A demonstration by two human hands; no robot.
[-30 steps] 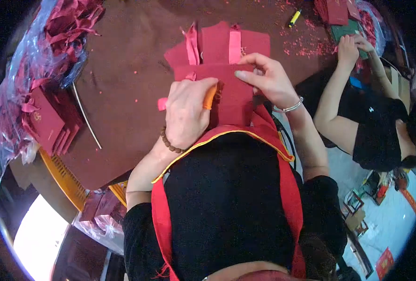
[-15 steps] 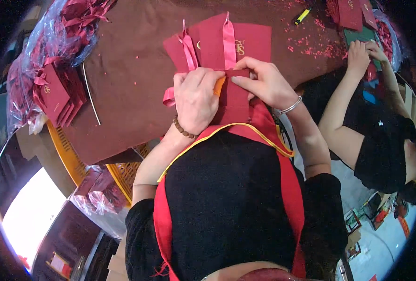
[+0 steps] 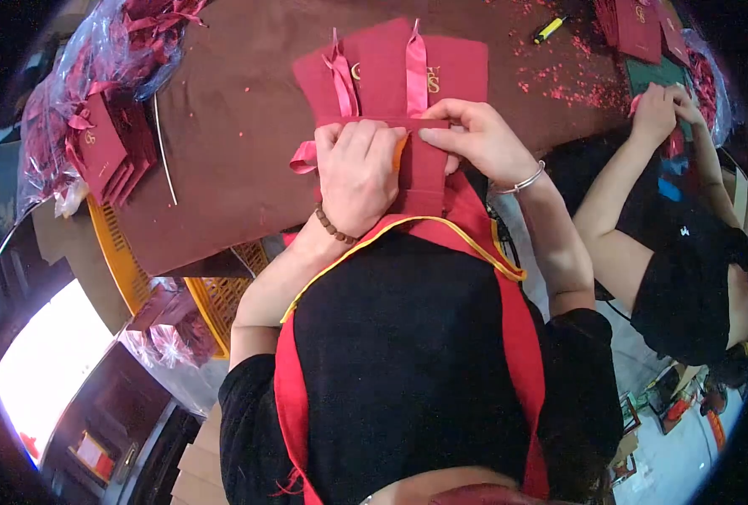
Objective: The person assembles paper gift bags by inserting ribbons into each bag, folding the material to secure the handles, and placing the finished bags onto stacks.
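A dark red paper bag (image 3: pixel 387 71) with pink ribbon handles (image 3: pixel 416 67) lies flat on the brown table (image 3: pixel 239 168), its lower part folded toward me. My left hand (image 3: pixel 359 172) presses down on that folded part (image 3: pixel 424 181), and a small orange tool (image 3: pixel 400 154) peeks out from under its fingers. My right hand (image 3: pixel 475 139) lies beside it, fingertips pinching along the fold's upper edge. A bead bracelet is on my left wrist, a silver bangle on my right.
Red bags in clear plastic (image 3: pixel 96 143) pile up at the left beside a thin white rod (image 3: pixel 164 151), with yellow crates (image 3: pixel 113 244) below the table edge. A yellow marker (image 3: pixel 549 29) and red paper scraps (image 3: pixel 559 84) lie far right. A co-worker's hands (image 3: pixel 660 114) work there.
Both hands have closed in on the bag's fold, the right hand's fingertips sliding left along the edge toward the left hand. The view has shifted slightly.
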